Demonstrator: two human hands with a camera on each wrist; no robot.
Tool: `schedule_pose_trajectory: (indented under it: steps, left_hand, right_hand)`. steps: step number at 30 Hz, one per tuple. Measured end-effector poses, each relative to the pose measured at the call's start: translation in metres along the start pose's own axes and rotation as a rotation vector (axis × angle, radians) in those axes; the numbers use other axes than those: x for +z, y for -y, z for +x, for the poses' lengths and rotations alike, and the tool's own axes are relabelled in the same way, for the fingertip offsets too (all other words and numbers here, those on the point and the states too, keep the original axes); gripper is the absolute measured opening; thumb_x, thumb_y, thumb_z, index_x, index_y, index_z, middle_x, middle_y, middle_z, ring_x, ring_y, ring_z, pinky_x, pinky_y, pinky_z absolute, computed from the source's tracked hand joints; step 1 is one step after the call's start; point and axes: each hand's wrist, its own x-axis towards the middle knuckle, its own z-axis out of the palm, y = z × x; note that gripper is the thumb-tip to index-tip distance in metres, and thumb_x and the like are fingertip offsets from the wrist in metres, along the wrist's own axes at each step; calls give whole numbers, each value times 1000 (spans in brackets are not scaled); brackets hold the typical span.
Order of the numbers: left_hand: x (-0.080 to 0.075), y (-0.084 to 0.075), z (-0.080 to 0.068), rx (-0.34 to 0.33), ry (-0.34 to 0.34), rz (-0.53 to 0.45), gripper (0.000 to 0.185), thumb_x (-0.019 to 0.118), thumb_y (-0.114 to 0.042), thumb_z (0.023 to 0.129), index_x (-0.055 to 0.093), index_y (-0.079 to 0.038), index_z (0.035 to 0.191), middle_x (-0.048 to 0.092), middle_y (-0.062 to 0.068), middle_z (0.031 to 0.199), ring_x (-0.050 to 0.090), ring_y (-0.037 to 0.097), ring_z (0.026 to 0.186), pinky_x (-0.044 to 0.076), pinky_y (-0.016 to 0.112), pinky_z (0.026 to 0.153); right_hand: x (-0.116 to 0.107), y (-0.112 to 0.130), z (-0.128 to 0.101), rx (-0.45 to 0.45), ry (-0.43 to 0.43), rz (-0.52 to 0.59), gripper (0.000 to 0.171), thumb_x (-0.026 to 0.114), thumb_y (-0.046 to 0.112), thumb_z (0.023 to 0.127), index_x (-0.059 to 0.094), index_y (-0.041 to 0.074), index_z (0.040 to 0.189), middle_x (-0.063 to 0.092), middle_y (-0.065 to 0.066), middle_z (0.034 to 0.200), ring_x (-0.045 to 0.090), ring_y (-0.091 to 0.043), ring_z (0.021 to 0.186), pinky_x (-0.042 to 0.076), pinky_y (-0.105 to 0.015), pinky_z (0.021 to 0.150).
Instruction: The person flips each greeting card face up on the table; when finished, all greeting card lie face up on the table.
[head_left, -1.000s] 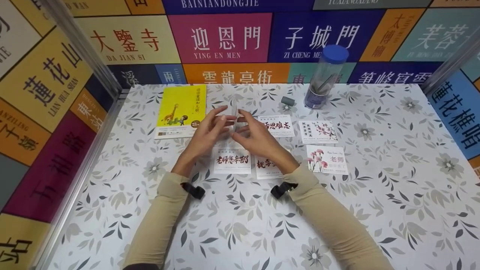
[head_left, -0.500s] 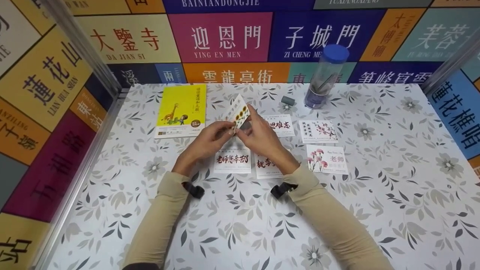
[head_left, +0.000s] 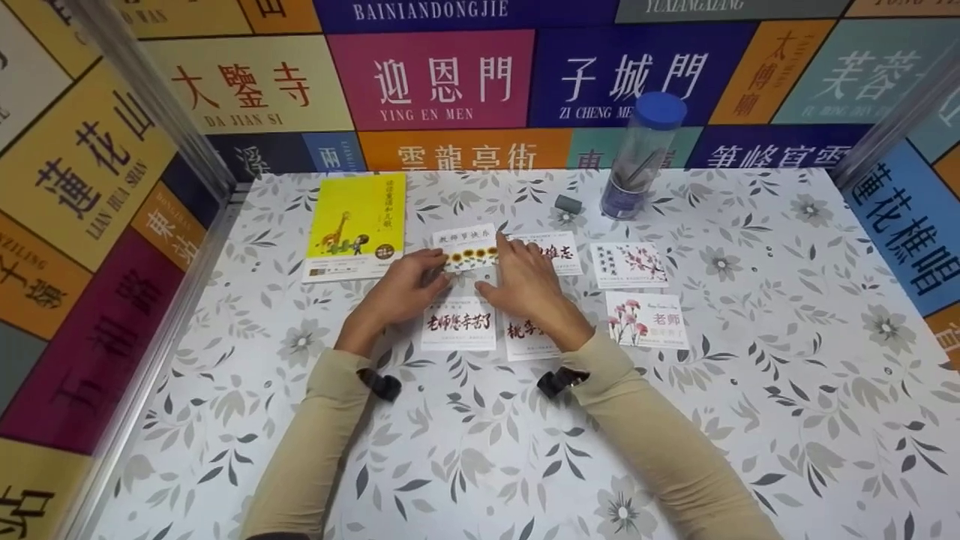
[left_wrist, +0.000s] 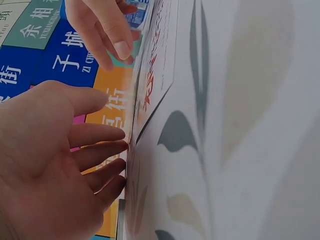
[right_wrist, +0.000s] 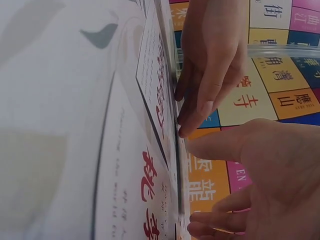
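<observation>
Sunflower card (head_left: 466, 248) lies flat — left hand (head_left: 401, 289) and right hand (head_left: 525, 281) press its ends, fingers straight

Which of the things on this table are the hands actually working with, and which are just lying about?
In hand:
- sunflower card, flat on the table
- left hand, fingers on its left end
- right hand, fingers on its right end
- other greeting cards laid in rows, such as the carnation card

Lying about:
- yellow giraffe book
- blue-capped clear tube
- small grey block
</observation>
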Motion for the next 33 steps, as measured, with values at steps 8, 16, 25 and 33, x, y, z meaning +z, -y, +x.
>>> schedule_pose_trajectory:
  steps: [8,16,25,33]
  left_hand:
    - [-5,-2,-3,-40,21,6,52,64,-24,109,58,0,154,54,21,162,47,35,157,32,50,134]
    - [-3,-4,-5,-56,20,51,50,66,-26,108,61,-4,152,58,17,160,53,32,152,39,50,130]
    - [-3,-3,-5,-91,-3,110,54,64,-29,108,59,-2,154,49,19,168,43,37,159,33,51,133]
    - [-4,-2,-3,-113,-13,84,48,63,-28,108,65,-2,148,50,19,166,43,38,158,33,51,133]
  right_hand:
    - [4,-1,1,-106,-2,10,76,73,43,100,47,8,163,53,-15,164,50,-41,146,34,-59,129]
    - [10,0,-2,-229,52,51,60,73,38,101,61,9,152,68,-10,149,58,-34,131,40,-54,120]
    - [12,-1,-3,-269,62,71,50,71,33,102,66,14,148,70,-5,149,58,-34,130,41,-53,117]
    - [8,-1,-4,-278,89,86,50,68,33,105,64,16,151,68,-4,151,57,-36,134,42,-55,119]
